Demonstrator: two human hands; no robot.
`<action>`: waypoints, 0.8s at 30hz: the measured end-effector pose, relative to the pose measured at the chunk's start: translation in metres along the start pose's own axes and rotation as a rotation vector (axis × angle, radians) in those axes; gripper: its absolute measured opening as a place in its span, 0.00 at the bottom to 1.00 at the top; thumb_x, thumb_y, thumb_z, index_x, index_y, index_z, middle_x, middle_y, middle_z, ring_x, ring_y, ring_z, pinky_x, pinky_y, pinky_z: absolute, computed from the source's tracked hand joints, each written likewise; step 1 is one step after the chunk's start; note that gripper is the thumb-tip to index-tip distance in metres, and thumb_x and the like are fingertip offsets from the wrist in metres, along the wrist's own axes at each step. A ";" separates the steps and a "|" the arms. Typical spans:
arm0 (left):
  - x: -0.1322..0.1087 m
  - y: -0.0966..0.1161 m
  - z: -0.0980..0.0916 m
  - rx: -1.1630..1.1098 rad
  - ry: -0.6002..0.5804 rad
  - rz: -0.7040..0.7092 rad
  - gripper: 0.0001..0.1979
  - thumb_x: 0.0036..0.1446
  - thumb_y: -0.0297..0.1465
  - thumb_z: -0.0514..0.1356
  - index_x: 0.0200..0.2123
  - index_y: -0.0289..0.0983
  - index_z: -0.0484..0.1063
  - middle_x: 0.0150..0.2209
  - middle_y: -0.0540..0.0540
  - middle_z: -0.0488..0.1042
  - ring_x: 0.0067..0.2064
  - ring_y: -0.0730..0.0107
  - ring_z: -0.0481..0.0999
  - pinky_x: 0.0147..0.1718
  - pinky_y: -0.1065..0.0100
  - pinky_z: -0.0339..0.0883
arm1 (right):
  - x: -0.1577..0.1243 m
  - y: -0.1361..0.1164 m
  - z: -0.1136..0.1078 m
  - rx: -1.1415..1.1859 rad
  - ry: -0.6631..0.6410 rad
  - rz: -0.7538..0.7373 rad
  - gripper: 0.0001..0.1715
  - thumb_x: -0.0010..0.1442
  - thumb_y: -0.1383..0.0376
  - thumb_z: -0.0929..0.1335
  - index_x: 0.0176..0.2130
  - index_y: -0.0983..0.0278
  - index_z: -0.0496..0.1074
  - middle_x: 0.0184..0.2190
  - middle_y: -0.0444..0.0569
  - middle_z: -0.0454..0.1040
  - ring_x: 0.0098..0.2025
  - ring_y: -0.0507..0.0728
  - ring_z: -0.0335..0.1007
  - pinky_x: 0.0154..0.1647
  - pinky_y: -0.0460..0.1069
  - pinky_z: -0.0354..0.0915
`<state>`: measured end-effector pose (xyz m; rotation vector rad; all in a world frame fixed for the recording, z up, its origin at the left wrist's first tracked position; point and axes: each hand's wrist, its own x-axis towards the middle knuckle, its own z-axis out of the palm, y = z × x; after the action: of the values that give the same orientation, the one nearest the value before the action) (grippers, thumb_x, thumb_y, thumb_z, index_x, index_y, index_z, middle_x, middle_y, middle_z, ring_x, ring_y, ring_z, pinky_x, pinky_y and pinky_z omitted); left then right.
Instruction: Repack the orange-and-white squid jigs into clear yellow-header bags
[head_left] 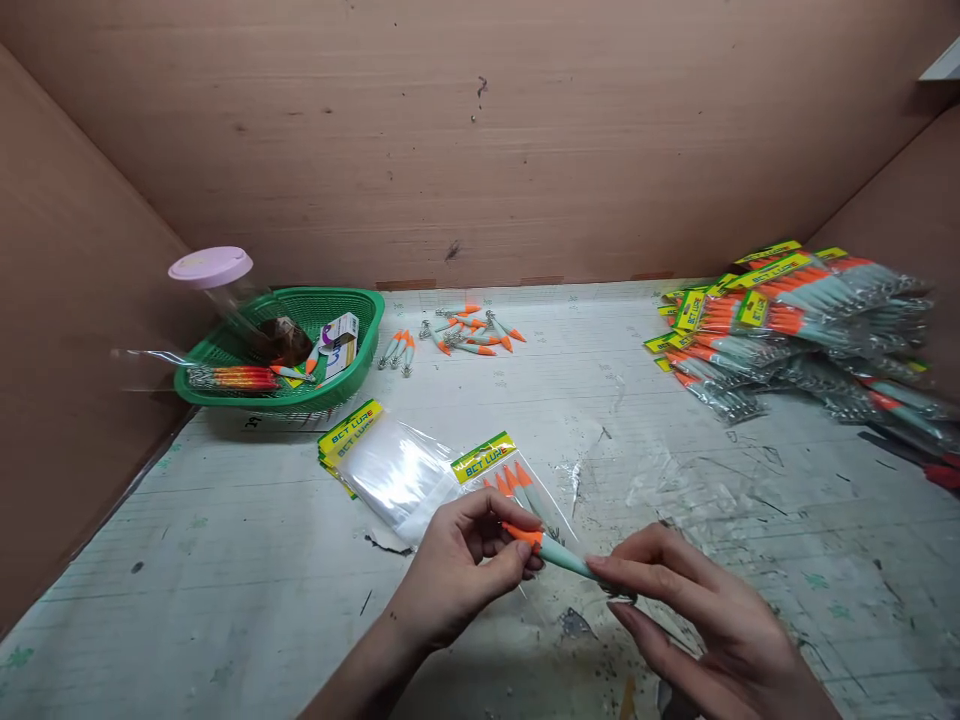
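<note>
Between my two hands is a fishing lure (564, 559), pale green with an orange tip and a hook crown at its other end. My left hand (480, 560) pinches it by the orange tip. The fingers of my right hand (694, 600) close around the hook end, index finger on the body and thumb below the hooks, which are partly hidden. Just behind my left hand lies a clear packet (486, 460) with a yellow-green BCT LURE header and several similar lures inside. Its lower part is covered by my hands. Left of it rests a stack of clear bags (397, 470) with the same headers.
Several loose lures (472, 335) lie near the back wall. A green basket (367, 340) at the left holds a lidded cup (214, 268), a small box and packed lures. Filled lure packets (780, 320) are heaped at the right, beside a red-handled tool (941, 476).
</note>
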<state>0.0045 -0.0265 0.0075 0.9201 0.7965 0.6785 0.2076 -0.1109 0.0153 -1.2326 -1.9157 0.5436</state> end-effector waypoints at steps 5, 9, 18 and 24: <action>0.001 0.001 0.001 -0.016 -0.006 -0.002 0.12 0.43 0.32 0.70 0.28 0.34 0.72 0.27 0.48 0.75 0.27 0.75 0.73 0.29 0.73 0.68 | -0.002 0.002 0.002 -0.038 -0.014 -0.028 0.26 0.57 0.76 0.65 0.53 0.57 0.68 0.32 0.46 0.71 0.33 0.51 0.73 0.30 0.43 0.70; 0.001 0.003 0.001 -0.005 -0.009 0.001 0.12 0.41 0.31 0.71 0.26 0.34 0.71 0.24 0.49 0.73 0.25 0.76 0.72 0.27 0.74 0.66 | -0.001 0.000 0.002 -0.067 -0.021 -0.050 0.26 0.58 0.76 0.64 0.54 0.57 0.67 0.33 0.47 0.70 0.33 0.52 0.73 0.31 0.43 0.70; 0.002 0.001 -0.002 -0.002 -0.028 0.007 0.11 0.46 0.34 0.68 0.28 0.34 0.72 0.26 0.47 0.74 0.27 0.73 0.73 0.29 0.72 0.68 | -0.004 0.003 0.003 -0.075 -0.030 -0.045 0.24 0.59 0.75 0.64 0.53 0.59 0.67 0.33 0.47 0.69 0.34 0.51 0.72 0.31 0.43 0.70; 0.001 0.001 -0.001 0.099 -0.012 0.027 0.11 0.45 0.32 0.69 0.27 0.34 0.70 0.25 0.48 0.73 0.26 0.76 0.70 0.27 0.74 0.65 | -0.006 0.003 0.005 -0.070 -0.015 -0.043 0.24 0.57 0.75 0.65 0.52 0.60 0.69 0.33 0.47 0.70 0.34 0.51 0.72 0.32 0.43 0.70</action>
<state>0.0040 -0.0245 0.0075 1.0260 0.8136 0.6612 0.2066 -0.1144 0.0083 -1.2311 -1.9838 0.4677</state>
